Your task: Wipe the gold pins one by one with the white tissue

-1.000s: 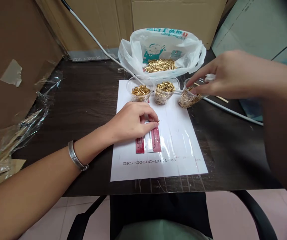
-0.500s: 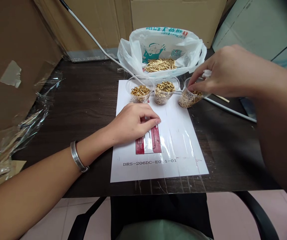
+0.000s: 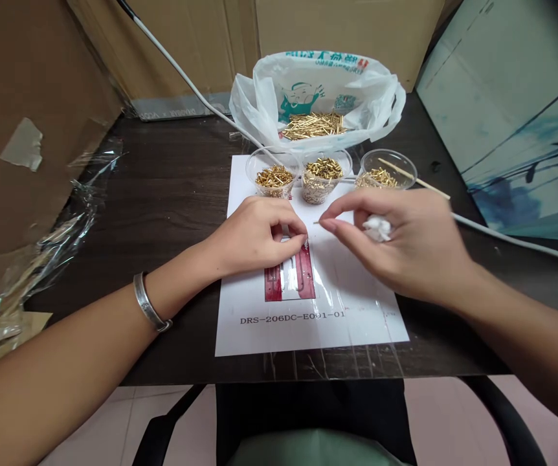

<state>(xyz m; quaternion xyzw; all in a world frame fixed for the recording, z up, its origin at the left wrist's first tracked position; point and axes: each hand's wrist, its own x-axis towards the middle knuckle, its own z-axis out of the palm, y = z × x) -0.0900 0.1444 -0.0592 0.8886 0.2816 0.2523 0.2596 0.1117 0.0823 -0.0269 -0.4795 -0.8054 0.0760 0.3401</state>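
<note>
My left hand rests on a white printed sheet, thumb and index finger pinched. Whatever lies between those fingertips is too small to make out. Partly under it is a red and white printed picture. My right hand hovers just to the right, pinching a tiny metal pin that points toward the left fingertips. A crumpled white tissue is tucked in its palm. Behind the hands stand three clear cups of small gold-coloured parts: a left cup, a middle cup and a right cup.
A white plastic bag holding longer gold pins stands behind the cups. A thin wooden stick leans out of the right cup. A white cable crosses the table. Cardboard walls rise at the back and left.
My right hand has come out of the right cup and moved left and nearer, now with a tiny pin at its fingertips. The right cup, tilted before, stands upright. My left hand has barely moved.
</note>
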